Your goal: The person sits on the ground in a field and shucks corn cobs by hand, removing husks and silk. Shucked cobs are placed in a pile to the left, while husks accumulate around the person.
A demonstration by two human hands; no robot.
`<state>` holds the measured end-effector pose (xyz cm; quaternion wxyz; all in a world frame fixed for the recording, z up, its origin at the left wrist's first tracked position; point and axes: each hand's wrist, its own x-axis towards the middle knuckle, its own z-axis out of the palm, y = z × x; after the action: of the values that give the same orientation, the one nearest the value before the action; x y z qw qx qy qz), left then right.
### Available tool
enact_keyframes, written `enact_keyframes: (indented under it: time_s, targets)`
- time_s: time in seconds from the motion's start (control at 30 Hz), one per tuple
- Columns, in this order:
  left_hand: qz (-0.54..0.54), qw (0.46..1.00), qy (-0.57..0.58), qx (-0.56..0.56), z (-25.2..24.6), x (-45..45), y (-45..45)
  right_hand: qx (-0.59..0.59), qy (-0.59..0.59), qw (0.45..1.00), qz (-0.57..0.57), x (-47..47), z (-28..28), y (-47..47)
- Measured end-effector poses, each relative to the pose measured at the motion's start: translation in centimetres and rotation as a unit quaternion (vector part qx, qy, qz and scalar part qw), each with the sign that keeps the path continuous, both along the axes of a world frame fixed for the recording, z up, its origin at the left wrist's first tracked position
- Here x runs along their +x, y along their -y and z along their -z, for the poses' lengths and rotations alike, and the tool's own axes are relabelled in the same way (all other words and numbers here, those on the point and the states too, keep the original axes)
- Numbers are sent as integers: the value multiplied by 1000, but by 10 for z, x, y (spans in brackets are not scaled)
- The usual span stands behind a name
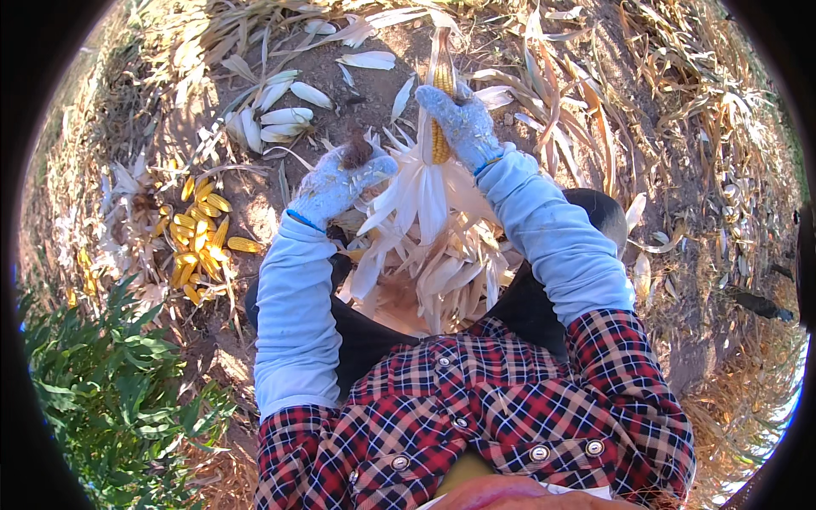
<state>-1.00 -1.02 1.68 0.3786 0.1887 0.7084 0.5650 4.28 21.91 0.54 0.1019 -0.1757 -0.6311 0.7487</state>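
My right hand (464,124), in a light knit glove, grips a corn ear (441,143) whose yellow kernels show above and below the fingers. Its pale husk (430,197) is peeled back and hangs toward me, while the far tip points away. To the left, my left hand (344,178), gloved the same way, is closed around a tuft of brown corn silk (357,153). That hand is apart from the ear. A heap of loose dry husks (456,274) lies between my legs, below both hands.
Bare yellow corn ears (201,236) are piled on the soil at the left. Pale husks (287,116) lie beyond my left hand. Dry stalks and leaves (577,102) cover the ground at the right. A green leafy plant (121,382) grows at the lower left.
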Motion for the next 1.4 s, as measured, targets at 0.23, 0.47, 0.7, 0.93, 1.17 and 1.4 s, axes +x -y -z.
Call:
enact_keyframes:
  time_s: [0.23,0.47,0.7,0.93,1.17,1.4]
  targets:
    - [-194,967,19,166,-4,-5,-35,-74,-31,975,-209,4,27,39]
    - [-94,994,-35,39,-11,-15,-21,-9,-24,958,-285,18,13,45]
    - [-141,976,-165,13,1,-21,-22,-42,-15,969,-243,19,21,48]
    - [-187,968,-36,164,8,-14,-23,1,-6,973,-232,24,25,47]
    - [-274,931,104,218,-13,6,-36,98,-24,963,-251,26,14,42]
    - [-260,916,226,204,-27,9,-29,180,-144,949,-214,16,4,33]
